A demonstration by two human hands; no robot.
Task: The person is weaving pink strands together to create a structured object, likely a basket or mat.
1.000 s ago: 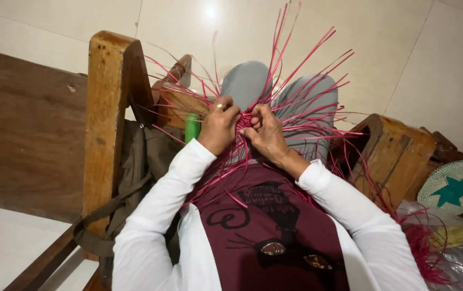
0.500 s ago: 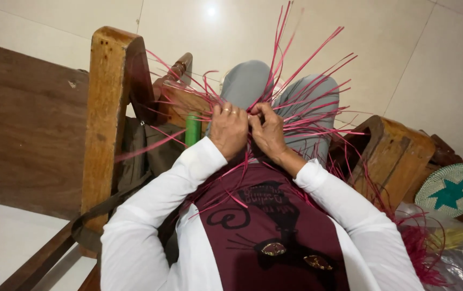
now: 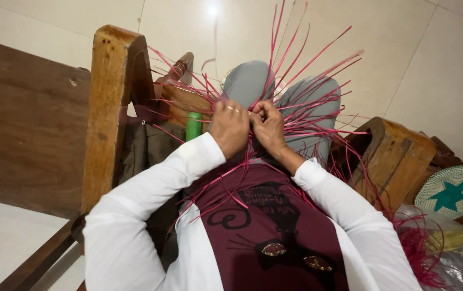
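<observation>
Indoors, seen from above a seated weaver, largest things first:

Floor: pale tiles [image 3: 404, 48] fill the top of the frame, with a bright spot of reflected light at top centre.

Bench: a heavy wooden seat back [image 3: 21, 124] takes the left side, its lighter upright post [image 3: 107, 108] rising toward the upper left; a second wooden armrest [image 3: 398, 156] sits at right of centre.

Person: white sleeves run up from the bottom edge over a maroon printed top [image 3: 264, 226], with grey-clad knees [image 3: 253, 81] showing beyond the hands.

Strips: a spray of pink weaving strips [image 3: 307, 91] fans out from the centre of the frame toward the top and right, some trailing down over the lap.

Bag: clear plastic [image 3: 458, 253] at lower right holds more pink strands.

Mat: a round woven disc [image 3: 450, 191] with a teal star leans at the right edge.

Left hand: the left hand [image 3: 230, 129], just left of centre, is curled with fingers pressed together on the strips where they gather.

Right hand: the right hand [image 3: 268, 125] touches it, fingertips pinching strips at the same knot.

Green object: a small green cylinder [image 3: 193, 125] stands just left of the left wrist.
</observation>
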